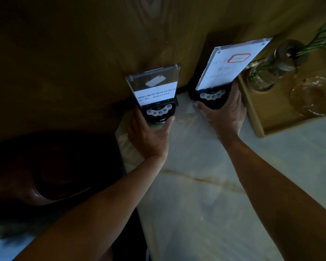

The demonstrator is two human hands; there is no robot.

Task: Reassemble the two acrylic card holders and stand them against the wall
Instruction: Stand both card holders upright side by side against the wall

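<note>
Two acrylic card holders stand upright on black bases with round buttons, at the far end of a pale marble table, close to the wooden wall. The left holder is short, with a dark upper part and a white card of printed text. My left hand grips its black base from the front. The right holder is taller, with a white card bearing a red-outlined box. My right hand wraps around its base.
A wooden tray sits just right of the right holder. It carries a glass vase with green stems and a clear glass dish. A dark leather seat lies left of the table edge.
</note>
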